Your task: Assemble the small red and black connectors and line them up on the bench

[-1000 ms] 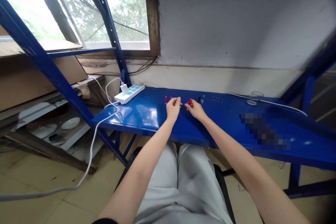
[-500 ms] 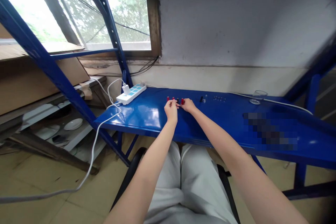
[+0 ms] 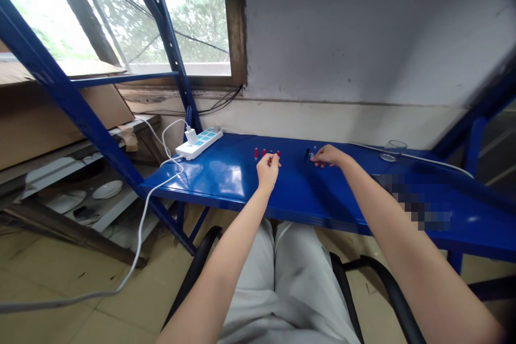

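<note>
My left hand (image 3: 267,171) is over the blue table with its fingers curled into a pinch; what they hold, if anything, is hidden. Just behind it stand small red cylinders, one at the left (image 3: 256,153), one partly covered by the hand (image 3: 264,152), and one at the right (image 3: 278,153). A dark small piece (image 3: 271,151) shows between them, mostly hidden. Further right, my right hand (image 3: 328,156) has its fingertips closed at a small clear piece (image 3: 312,156). Close to those fingertips stands a small black cylinder (image 3: 307,151), with another small clear piece (image 3: 315,148) behind.
A white power strip (image 3: 199,143) with a plugged-in cable lies at the left end of the blue table (image 3: 209,177). A clear glass cup (image 3: 393,151) stands at the back right, near a white cable. A blurred dark object (image 3: 415,201) lies in front of it.
My right hand has left the red cylinder beside my left hand and moved right to the small clear pieces. My left hand stays in nearly the same place, still pinched.
</note>
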Tool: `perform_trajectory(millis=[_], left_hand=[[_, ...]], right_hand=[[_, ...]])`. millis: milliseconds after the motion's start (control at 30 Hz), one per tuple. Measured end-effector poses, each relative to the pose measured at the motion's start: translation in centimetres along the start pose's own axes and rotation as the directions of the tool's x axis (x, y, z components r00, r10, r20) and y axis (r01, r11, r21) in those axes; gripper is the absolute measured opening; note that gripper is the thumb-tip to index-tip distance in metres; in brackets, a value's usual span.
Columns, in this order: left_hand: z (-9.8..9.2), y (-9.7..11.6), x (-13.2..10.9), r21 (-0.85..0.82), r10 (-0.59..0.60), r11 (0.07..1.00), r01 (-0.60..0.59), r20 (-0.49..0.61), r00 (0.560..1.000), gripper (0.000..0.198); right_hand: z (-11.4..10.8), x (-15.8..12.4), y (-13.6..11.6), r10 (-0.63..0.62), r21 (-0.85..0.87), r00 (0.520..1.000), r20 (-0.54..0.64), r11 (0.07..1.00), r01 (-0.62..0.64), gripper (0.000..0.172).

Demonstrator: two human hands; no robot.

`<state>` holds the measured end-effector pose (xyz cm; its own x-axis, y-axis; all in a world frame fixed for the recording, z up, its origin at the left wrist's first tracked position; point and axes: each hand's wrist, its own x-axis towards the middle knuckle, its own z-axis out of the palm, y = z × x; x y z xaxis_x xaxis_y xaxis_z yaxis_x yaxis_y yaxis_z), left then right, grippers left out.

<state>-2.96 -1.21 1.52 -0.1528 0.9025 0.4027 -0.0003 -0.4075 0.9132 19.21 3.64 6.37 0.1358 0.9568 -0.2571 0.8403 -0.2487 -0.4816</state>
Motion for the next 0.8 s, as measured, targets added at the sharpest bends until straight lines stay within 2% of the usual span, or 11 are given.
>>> perform_trajectory(millis=[67, 167, 267, 433, 567, 667, 800], left_hand=[[0.2, 0.0, -0.4, 0.075, 0.075, 0.994, -0.08, 0.061, 0.995, 0.025], [0.5, 0.0, -0.9, 0.153, 0.183, 0.966, -0.207, 0.159, 0.97, 0.026], [0.8, 0.0, -1.2, 0.199, 0.24, 0.938, -0.284, 0.217, 0.946, 0.028], [0.7, 0.0, -1.3, 0.237, 0.255, 0.92, -0.312, 0.242, 0.936, 0.03], [0.6, 0.0, -1.3, 0.231, 0.247, 0.923, -0.307, 0.256, 0.935, 0.028], [0.8, -0.1, -1.3, 0.247, 0.242, 0.918, -0.309, 0.266, 0.933, 0.023], [0.9, -0.3, -1.3, 0.28, 0.246, 0.902, -0.329, 0.292, 0.924, 0.019]], right_hand=[[0.5, 1.0, 1.1, 0.064, 0.022, 0.984, -0.165, 0.998, -0.061, 0.027], [2.1, 2.4, 1.7, 0.102, 0.029, 0.942, -0.321, 0.995, -0.098, 0.05], [3.5, 3.3, 1.3, 0.149, 0.044, 0.923, -0.355, 0.989, -0.143, 0.058], [5.0, 3.7, -0.1, 0.175, 0.064, 0.895, -0.411, 0.984, -0.163, 0.05], [5.9, 3.8, -0.9, 0.143, 0.063, 0.875, -0.463, 0.99, -0.129, 0.032], [6.4, 3.1, -1.4, 0.082, 0.041, 0.865, -0.495, 0.997, -0.071, 0.027], [6.8, 0.5, -1.9, -0.069, -0.025, 0.837, -0.543, 0.998, 0.065, 0.027]])
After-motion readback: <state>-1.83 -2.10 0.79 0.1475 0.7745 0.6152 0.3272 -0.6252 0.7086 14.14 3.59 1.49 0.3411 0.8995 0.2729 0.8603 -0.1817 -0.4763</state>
